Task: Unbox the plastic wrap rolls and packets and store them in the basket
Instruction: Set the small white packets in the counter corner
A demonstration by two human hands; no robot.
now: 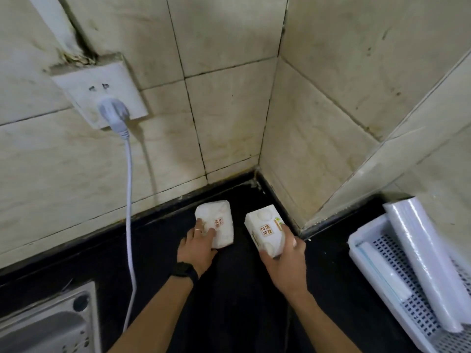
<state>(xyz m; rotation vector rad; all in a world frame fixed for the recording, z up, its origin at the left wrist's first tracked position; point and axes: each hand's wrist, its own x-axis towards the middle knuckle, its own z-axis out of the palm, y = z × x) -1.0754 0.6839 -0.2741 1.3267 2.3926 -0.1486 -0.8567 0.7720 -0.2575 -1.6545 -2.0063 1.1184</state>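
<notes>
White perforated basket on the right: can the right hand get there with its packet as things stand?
Probably yes: the black countertop between the right hand and white perforated plastic basket looks bare.

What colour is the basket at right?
White, with a perforated base; the basket shows in the head view.

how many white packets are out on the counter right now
2: one packet under the left hand near the wall, one packet gripped by the right hand. More may be out of view.

basket [362, 247]: cut off by right and bottom edges. sink [51, 324]: only a corner shows at lower left. print on both packets [215, 224] too small to read (near ends hidden under the hands).
</notes>
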